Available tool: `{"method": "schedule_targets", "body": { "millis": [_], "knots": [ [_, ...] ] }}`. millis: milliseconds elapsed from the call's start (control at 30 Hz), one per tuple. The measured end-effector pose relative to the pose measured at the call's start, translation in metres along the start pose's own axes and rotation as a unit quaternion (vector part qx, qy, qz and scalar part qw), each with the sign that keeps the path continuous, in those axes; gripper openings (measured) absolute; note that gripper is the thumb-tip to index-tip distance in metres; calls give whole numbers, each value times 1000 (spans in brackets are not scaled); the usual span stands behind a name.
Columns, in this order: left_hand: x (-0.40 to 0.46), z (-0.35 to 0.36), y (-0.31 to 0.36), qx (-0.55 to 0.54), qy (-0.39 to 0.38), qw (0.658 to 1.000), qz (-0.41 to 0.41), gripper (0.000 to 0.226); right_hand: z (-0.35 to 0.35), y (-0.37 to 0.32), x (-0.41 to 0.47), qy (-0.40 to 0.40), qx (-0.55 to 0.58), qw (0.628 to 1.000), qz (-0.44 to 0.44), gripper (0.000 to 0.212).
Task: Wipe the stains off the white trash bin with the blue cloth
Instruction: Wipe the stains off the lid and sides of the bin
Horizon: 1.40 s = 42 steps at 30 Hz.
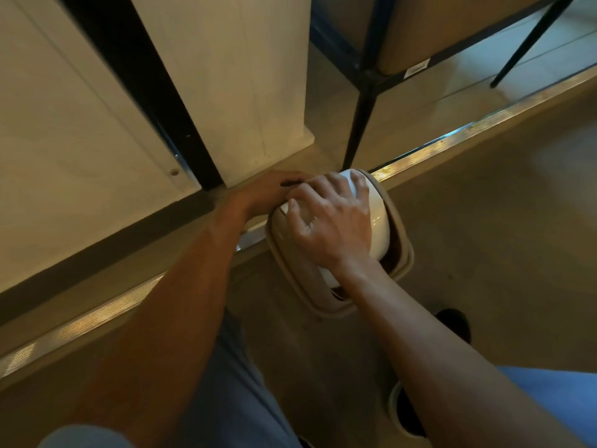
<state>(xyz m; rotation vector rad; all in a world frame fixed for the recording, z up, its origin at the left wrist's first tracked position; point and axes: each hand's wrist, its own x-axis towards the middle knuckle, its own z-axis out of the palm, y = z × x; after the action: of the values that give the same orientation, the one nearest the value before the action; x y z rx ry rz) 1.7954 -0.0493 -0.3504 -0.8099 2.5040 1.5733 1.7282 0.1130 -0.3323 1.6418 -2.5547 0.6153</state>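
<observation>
A small white trash bin with a domed swing lid and a beige rim stands on the floor against a metal threshold strip. My right hand lies spread over the top of the lid, fingers curled over its far edge. My left hand grips the bin's far left corner, partly hidden behind the right hand. No blue cloth is visible in the head view.
A white door panel and a white pillar rise behind the bin. A black metal rack leg stands just beyond it, with a cardboard box on the rack. My legs and a shoe are below.
</observation>
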Motion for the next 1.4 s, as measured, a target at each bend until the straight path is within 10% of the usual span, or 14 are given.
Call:
{"method": "schedule_targets", "body": {
  "millis": [1400],
  "knots": [
    [-35, -8, -22, -43, -3, 997, -57, 23, 1, 5, -3, 0, 39, 999, -12, 34]
  ]
}}
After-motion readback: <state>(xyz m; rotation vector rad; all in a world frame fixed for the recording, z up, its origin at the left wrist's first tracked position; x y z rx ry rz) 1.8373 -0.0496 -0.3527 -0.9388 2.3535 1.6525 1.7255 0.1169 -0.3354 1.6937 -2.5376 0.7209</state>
